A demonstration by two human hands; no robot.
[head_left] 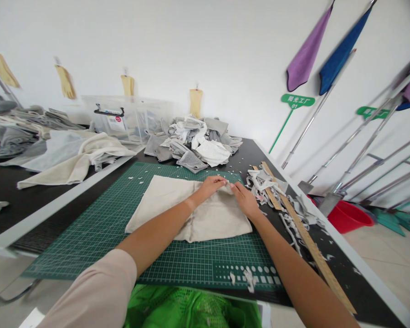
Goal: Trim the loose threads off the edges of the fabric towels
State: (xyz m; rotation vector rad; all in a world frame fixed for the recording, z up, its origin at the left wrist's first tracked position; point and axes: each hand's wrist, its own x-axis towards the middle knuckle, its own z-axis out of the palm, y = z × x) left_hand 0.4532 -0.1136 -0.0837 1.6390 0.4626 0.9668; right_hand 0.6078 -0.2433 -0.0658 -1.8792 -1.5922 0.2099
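A cream-coloured cloth (pixel 177 205) lies spread on a green cutting mat (pixel 99 228), with a few wrinkles near its lower middle. My left hand (pixel 214 183) pinches the cloth's far edge toward its right side. Close beside it, my right hand (pixel 243 197) grips the same edge, and the fabric is slightly lifted between the two. The fingertips of both hands nearly meet. Small white scraps (pixel 248 279) rest on the mat's near edge.
Behind the mat is a heap of grey and white cloths (pixel 194 141). Wooden rulers (pixel 304 232) and cut fabric strips (pixel 264 182) lie at the right. More cloths (pixel 68 150) and a clear plastic bin (pixel 130 120) are at the left. A red bucket (pixel 350 216) stands on the floor.
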